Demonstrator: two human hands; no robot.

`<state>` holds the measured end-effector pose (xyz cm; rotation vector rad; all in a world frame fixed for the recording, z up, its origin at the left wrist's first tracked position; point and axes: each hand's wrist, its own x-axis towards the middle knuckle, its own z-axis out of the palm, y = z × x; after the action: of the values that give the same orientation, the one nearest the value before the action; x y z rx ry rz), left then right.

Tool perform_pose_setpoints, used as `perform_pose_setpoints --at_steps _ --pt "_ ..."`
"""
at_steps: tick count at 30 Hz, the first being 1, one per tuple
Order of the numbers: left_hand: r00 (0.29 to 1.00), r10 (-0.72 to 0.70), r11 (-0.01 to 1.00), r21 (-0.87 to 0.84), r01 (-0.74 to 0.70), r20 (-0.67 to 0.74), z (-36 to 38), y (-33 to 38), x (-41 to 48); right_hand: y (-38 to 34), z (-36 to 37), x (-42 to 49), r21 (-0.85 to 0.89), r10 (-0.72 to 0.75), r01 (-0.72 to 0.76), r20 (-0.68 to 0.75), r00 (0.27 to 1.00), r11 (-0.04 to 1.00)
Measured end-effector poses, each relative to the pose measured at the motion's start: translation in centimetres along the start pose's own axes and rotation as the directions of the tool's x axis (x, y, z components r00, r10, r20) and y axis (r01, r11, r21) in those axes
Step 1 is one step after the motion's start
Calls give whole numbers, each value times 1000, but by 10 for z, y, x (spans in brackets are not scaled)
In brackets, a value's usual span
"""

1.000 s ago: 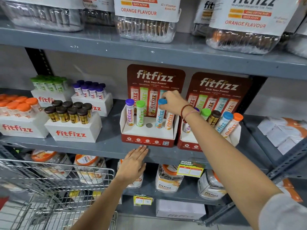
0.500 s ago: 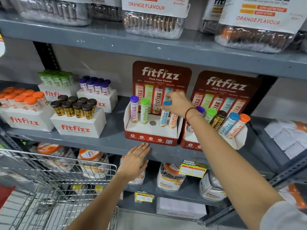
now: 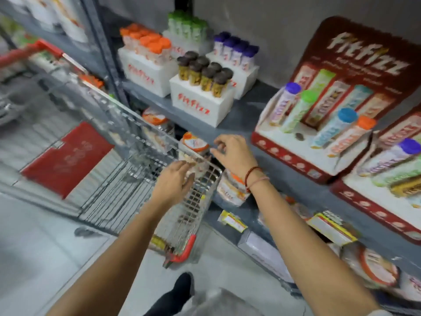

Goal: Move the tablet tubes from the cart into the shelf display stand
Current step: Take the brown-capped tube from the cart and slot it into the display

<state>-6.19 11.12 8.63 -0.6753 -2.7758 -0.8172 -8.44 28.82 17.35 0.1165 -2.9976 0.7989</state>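
- Tablet tubes (image 3: 328, 124): four stand in the display stand (image 3: 296, 153), right of frame.
- Cart (image 3: 145, 179): one, centre-left.
- Left hand (image 3: 175, 183), right hand (image 3: 234, 153): fingers loose, holding nothing, above the cart.

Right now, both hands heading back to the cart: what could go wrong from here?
1. The left hand and right hand converge on the same corner of the silver wire shopping cart; they may get in each other's way.
2. The tall tubes lean loosely in the red-and-white cardboard display stand; a passing right forearm could topple the blue-capped tube.
3. The view is motion-blurred, so a grab into the cart may miss.
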Motion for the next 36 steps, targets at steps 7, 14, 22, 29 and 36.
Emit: perform_pose_setpoints --at_steps 7,14,22,29,36 --pt "915 -402 905 165 393 28 -9 -75 -93 -28 147 2 0 12 -14 451 892 1000" --pt "850 -521 828 284 483 77 -5 -101 -132 -26 272 -10 -73 87 -49 722 686 996" --pt "845 -525 822 317 474 99 4 -105 -132 -23 387 -26 -95 65 28 841 537 995" --pt "821 -562 809 277 519 102 6 -106 -133 -16 422 -33 -112 57 58 808 586 992" --pt "813 -580 792 270 547 52 5 -102 -132 -16 385 -21 -91 95 -35 821 563 995"
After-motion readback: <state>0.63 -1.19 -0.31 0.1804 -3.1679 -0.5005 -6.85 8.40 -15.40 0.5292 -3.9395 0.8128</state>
